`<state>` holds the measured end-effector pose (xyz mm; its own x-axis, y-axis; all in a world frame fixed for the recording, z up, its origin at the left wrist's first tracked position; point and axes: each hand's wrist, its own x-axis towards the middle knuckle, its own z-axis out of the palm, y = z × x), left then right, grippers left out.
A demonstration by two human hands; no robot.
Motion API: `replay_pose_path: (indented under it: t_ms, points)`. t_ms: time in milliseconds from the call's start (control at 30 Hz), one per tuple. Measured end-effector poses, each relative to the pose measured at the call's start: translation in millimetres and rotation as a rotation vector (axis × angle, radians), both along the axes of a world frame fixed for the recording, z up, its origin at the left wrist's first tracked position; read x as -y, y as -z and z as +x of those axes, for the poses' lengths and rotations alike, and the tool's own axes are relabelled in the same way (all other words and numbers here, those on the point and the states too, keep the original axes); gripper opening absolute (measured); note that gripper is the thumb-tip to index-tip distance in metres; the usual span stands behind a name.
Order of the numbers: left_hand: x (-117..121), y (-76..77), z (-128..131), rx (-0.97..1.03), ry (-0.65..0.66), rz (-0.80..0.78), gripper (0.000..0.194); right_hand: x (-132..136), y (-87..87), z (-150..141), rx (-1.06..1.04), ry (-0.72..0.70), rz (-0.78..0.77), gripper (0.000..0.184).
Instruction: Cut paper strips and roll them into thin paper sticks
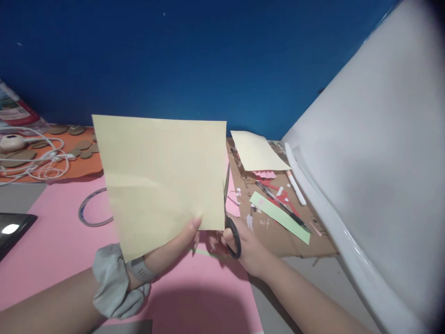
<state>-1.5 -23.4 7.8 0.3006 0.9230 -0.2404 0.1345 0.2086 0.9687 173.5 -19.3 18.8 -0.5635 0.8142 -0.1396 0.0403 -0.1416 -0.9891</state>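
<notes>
A large pale yellow sheet of paper [163, 171] is held up in front of me, with a faint crease across its left side. My left hand [193, 229] pinches its lower edge, thumb on the near face and fingers behind. My right hand [245, 246] grips a pair of black-handled scissors [233, 239], fingers through the loops. The blades point upward along the sheet's right edge, partly behind it. A thin green strip [208, 253] shows below the hands. A grey scrunchie and a watch band [141, 270] are around my left wrist.
Pink paper [201, 301] covers the table. Cardboard [292, 246] at right bears another yellow sheet [260, 150], a green strip [281, 218], a pen [281, 204] and scraps. Earphones [52, 157] and cardboard pieces lie left on orange paper. A blue wall [208, 60] stands behind; a white panel [382, 139] rises right.
</notes>
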Motion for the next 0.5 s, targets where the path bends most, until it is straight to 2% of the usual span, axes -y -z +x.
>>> replay_pose_path:
  t_ms: [133,500]
  points:
    - [0.0,2.6,-0.8,-0.114,-0.025,0.049,0.050,0.6,1.2,-0.7,-0.037,0.002,-0.023,0.051]
    - [0.8,8.4,0.1,-0.177,-0.020,0.075,0.056,3.0,7.5,-0.7,-0.095,0.060,-0.055,0.048]
